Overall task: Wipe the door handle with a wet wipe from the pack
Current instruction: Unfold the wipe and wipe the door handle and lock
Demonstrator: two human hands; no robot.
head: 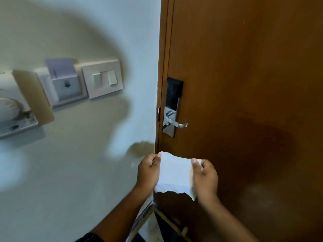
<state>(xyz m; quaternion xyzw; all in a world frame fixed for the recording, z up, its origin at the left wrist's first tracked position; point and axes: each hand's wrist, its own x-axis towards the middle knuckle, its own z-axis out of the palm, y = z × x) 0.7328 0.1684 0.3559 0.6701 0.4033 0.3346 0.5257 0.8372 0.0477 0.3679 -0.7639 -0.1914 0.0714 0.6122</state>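
Head-camera footage shows the wet wipe (174,173) drawn out and spread flat, stretched between both hands in front of the lower part of the door (244,84). Its top left corner is pinched by the left hand (148,169) between thumb and fingers, and its top right corner is pinched likewise by the right hand (205,175); both hands are closed on the sheet, with nothing else held. The lower edge of the wipe hangs free and ragged.

The door handle (176,123), a metal lever on a steel lock plate (169,122), sits above the wipe and well apart from it; no contact is made yet. A black reader panel (173,90) is mounted above the plate. To the left, on the pale wall (87,32), a light switch (104,78), a key-card holder (63,82) and a dial control (10,107) are seen.

The pack is not in view. Fetching and unfolding the wipe is judged done; what is left appears to be the whole of the wiping itself: the wipe has to be raised to the lever, wrapped or pressed on it, and rubbed along it.
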